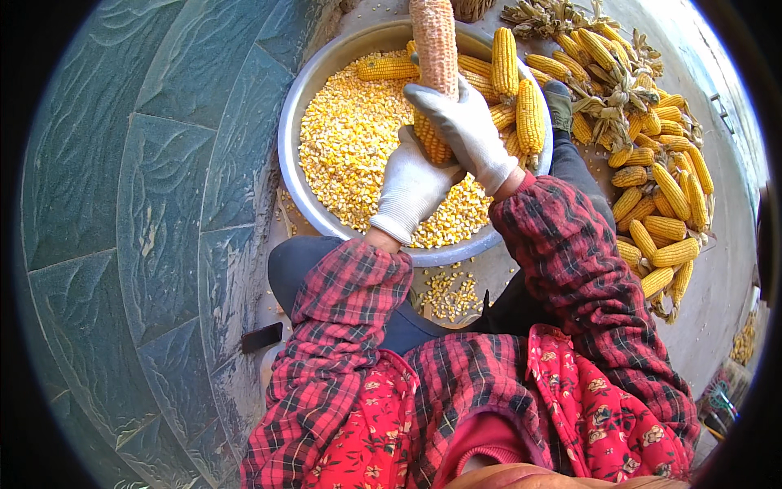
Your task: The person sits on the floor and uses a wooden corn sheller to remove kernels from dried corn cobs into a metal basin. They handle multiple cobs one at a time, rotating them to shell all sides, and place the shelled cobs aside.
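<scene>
Both hands wear white knit gloves with grey palms, above a wide metal basin [292,177] of loose corn kernels [348,140]. My left hand [415,183] is closed around the lower end of a yellow corn cob [431,137]. In my right hand [461,122] is a stripped, pinkish corncob [435,49], upright in the view and pressed against the yellow one. The gloves hide where the two cobs meet. Several unshelled ears [529,116] lie along the basin's right side, and another ear [386,68] rests on the kernels at the back.
A large pile of corn ears [666,189] with dry husks [617,91] lies on the floor at the right. Spilled kernels [451,296] are near the basin's front. A dark phone-like object [262,338] is at the left, beside the green stone-patterned wall [165,171]. My legs flank the basin.
</scene>
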Available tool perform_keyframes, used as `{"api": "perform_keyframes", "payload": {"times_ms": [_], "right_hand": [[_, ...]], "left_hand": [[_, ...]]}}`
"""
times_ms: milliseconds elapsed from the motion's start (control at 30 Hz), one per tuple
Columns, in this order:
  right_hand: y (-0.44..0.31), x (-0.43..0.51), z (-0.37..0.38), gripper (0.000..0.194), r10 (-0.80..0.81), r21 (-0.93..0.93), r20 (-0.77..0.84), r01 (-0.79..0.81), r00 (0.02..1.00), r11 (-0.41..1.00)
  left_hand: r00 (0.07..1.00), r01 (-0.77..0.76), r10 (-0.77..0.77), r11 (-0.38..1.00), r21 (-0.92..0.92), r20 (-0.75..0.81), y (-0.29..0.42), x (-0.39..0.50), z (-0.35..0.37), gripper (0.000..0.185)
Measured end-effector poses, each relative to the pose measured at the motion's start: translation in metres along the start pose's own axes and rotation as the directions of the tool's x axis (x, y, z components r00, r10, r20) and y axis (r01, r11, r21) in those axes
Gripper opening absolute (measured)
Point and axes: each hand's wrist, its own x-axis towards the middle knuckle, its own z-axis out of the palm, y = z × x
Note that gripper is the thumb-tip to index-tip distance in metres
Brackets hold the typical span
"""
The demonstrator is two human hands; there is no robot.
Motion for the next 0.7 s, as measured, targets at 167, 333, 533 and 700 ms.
{"api": "perform_keyframes", "payload": {"times_ms": [167,333,533,700], "right_hand": [[0.007,0.003,-0.009,0.036,0.090,0.055,-0.014,-0.089,0.996,0.994],[0.002,0.002,-0.016,0.039,0.131,0.150,0.036,-0.135,0.991,0.979],[-0.003,-0.003,-0.013,0.055,0.033,0.189,0.150,-0.062,0.988,0.980],[0.006,0.001,-0.007,0.044,-0.026,-0.105,-0.006,0.025,1.000,0.994]], "left_hand": [[0.971,0.071,0.054,0.865,-0.496,0.233,-0.013,0.003,-0.005,0.046],[0.954,0.102,0.098,0.783,-0.614,0.283,-0.018,-0.003,-0.016,0.044],[0.999,0.017,-0.014,0.998,-0.068,0.046,-0.006,-0.003,-0.011,0.058],[0.994,0.065,-0.057,0.995,-0.073,0.096,0.001,-0.001,-0.009,0.056]]}}
